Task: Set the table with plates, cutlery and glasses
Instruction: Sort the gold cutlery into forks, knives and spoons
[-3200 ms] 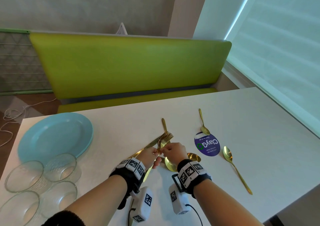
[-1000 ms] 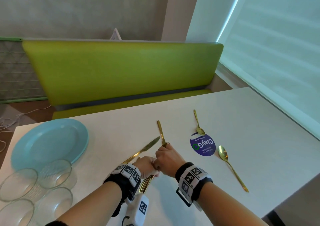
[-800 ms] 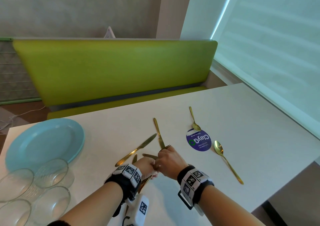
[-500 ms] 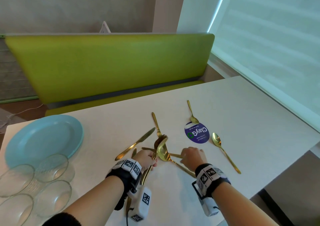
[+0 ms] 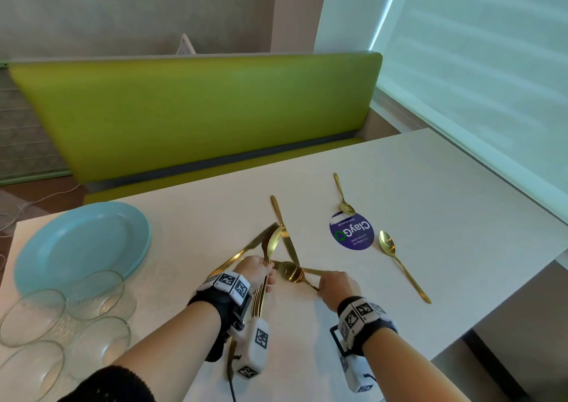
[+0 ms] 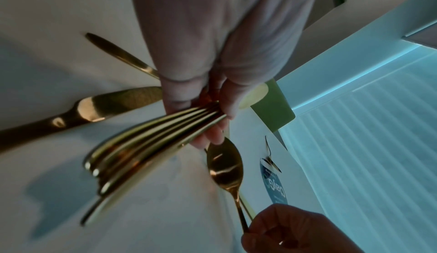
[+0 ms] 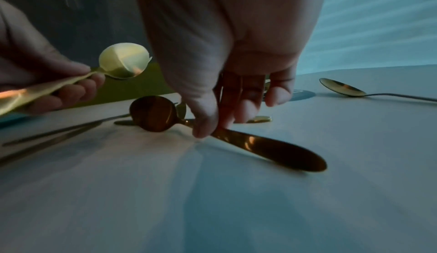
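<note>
My left hand [image 5: 264, 271] grips a bundle of gold cutlery [image 5: 268, 248], fork tines and a spoon bowl pointing away from me. In the left wrist view its handles [image 6: 151, 143] fan out under the fingers. My right hand [image 5: 321, 288] pinches the handle of a single gold spoon [image 5: 292, 274] between thumb and fingers. That spoon's bowl [image 7: 153, 114] sits low at the table surface, just right of the left hand. Two gold knives [image 5: 285, 232] [image 5: 246, 249] lie crossed on the white table [image 5: 430, 186] beyond my hands.
A light blue plate [image 5: 83, 248] lies at the far left, with several glass bowls [image 5: 95, 294] in front of it. A purple round sticker [image 5: 352, 232] sits between a small spoon [image 5: 344, 198] and a larger spoon [image 5: 399, 260]. A green bench [image 5: 199, 115] stands behind the table.
A second ago both hands were closed together on the bundle. The right hand has since drawn one spoon out to the right and lowered it, while the left keeps the rest.
</note>
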`<move>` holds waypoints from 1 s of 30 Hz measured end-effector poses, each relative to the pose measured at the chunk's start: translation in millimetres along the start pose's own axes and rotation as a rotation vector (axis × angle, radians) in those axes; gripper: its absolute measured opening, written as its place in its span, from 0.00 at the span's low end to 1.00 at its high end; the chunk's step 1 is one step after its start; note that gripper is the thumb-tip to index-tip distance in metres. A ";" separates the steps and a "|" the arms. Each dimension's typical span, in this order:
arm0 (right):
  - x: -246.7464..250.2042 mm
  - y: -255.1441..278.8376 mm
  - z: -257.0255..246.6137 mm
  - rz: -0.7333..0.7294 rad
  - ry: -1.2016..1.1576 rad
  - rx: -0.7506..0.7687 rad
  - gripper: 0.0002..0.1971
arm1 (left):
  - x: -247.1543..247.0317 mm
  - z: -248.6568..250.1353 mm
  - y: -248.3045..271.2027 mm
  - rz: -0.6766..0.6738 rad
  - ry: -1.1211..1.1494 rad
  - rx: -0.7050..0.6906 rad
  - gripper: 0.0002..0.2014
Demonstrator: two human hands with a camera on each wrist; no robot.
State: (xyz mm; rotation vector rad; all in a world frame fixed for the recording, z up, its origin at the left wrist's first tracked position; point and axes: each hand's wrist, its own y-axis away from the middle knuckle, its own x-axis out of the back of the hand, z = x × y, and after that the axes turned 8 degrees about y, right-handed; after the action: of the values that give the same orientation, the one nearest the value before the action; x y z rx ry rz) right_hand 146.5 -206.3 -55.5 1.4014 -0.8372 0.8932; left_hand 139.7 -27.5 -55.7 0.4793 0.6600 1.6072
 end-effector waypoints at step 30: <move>28.3 -23.9 8.5 -0.303 -1.070 0.128 0.08 | -51.7 19.3 -2.3 -0.080 0.136 -0.016 0.03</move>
State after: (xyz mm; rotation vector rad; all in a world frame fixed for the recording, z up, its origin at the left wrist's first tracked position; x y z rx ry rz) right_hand 180.7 -213.4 -40.6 2.0678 -1.2978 -0.1153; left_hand 161.2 -75.7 -39.4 0.3294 0.7589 1.5780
